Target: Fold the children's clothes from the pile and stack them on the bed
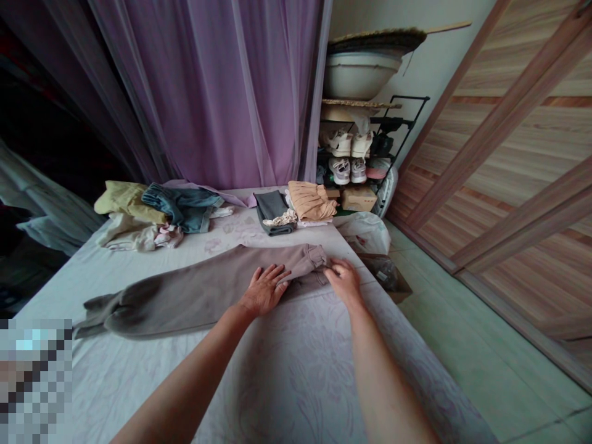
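Note:
A pair of grey-brown sweatpants (pixel 185 293) lies lengthwise across the bed, folded so the legs overlap, its waistband toward the right. My left hand (pixel 266 290) rests flat on the cloth near that waistband, fingers spread. At the waistband's right corner, my right hand (pixel 343 279) pinches the edge between thumb and fingers. The ankle ends on the left lie loose and a little bunched.
Folded dark grey trousers (pixel 272 209) and a folded peach garment (pixel 311 200) lie at the bed's far edge. Rumpled clothes, including denim (pixel 185 206), sit far left. Beyond the right edge stand a shoe rack (pixel 407 120) and a cardboard box (pixel 400 287).

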The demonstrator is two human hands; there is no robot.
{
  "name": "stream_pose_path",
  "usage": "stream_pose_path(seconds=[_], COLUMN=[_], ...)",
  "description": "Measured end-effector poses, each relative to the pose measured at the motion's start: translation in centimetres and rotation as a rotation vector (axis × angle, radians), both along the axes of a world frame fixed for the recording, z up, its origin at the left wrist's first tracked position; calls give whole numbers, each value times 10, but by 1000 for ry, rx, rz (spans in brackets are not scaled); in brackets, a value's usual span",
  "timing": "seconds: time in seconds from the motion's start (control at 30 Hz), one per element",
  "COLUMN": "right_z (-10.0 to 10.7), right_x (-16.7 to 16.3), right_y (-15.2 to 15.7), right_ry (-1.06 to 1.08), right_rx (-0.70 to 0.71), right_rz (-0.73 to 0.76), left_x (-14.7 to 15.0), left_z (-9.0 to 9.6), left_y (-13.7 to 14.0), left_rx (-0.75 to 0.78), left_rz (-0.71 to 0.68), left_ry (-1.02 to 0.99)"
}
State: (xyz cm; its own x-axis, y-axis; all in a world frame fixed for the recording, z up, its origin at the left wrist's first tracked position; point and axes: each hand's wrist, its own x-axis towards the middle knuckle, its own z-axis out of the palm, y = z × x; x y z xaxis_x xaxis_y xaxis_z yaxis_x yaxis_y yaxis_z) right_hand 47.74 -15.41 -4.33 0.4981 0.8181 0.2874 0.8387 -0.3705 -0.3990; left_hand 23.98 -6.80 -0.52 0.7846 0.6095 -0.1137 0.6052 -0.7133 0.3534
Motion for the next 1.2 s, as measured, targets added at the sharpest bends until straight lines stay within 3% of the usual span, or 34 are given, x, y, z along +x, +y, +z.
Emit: stream_pose_path(seconds=[0.13, 0.37, 0.5, 0.6, 0.67, 0.77, 0.87, 0.93, 1.07, 1.2], right_z=[-8, -8, 11, 37, 55, 73, 70, 60, 40, 36], right_x=[1, -2, -6, -27, -49, -78, -90, -87, -74, -71], right_y=[1, -1, -6, -1, 9, 32, 49, 52, 48, 50], right_ry=[29, 117, 196, 95, 28, -83, -205, -254, -277, -257], right_rx=[97, 211, 526, 661, 576, 259, -81, -218, -281, -309], right_rz=[-93, -120, -207, -63, 110, 337, 423, 399, 343, 343], left_x=[-2, -4, -5, -7, -11, -22, -39, -49, -60, -73], left_z=[3, -2, 6, 12, 11, 3, -7, -12, -14, -12], left_y=[7, -11, -9, 3, 13, 27, 39, 44, 50, 54], left_rx=[-52, 145, 77, 1, 86, 292, 341, 322, 311, 329], left_rz=[-35, -109, -115, -83, 17, 197, 296, 321, 323, 363], left_ry=[4, 60, 46, -1, -41, -20, 65, 101, 124, 156])
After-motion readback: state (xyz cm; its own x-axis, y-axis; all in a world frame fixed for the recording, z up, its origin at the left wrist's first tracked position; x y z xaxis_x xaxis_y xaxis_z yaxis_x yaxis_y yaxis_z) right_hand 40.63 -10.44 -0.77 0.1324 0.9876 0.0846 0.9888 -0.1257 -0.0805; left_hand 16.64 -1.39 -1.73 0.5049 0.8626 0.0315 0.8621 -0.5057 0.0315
